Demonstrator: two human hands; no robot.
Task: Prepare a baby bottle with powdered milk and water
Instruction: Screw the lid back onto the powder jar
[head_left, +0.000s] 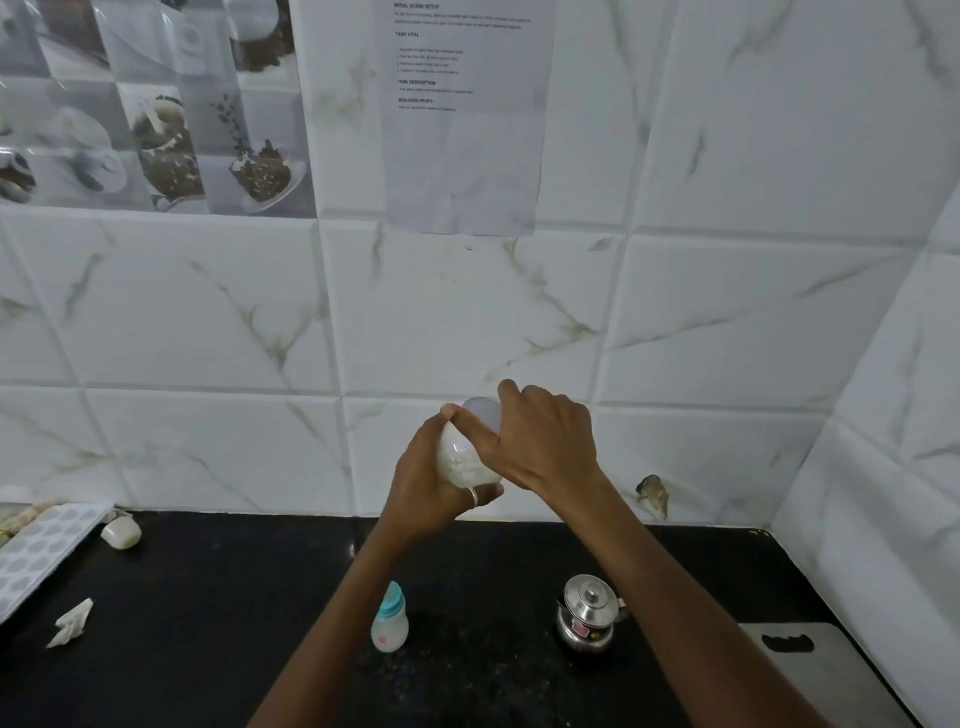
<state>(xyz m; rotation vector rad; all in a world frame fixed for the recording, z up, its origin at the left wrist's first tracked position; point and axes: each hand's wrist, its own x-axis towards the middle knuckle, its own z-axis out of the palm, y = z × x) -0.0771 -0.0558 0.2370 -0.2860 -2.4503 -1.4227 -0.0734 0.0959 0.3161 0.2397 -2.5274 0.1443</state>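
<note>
Left hand (428, 491) holds powder jar (461, 460); right hand (545, 441) grips its lid (482, 411).

You hold a clear round plastic tub of white powder (460, 462) above the black table (208, 597).
Your left hand (434, 493) grips its body, your right hand (545, 441) curls over its pale lid (480, 410); a blue-collared baby bottle (390, 621) stands below.

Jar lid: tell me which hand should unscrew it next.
Right. The right hand grips the lid, while the left hand holds the jar and can steady it.
</note>
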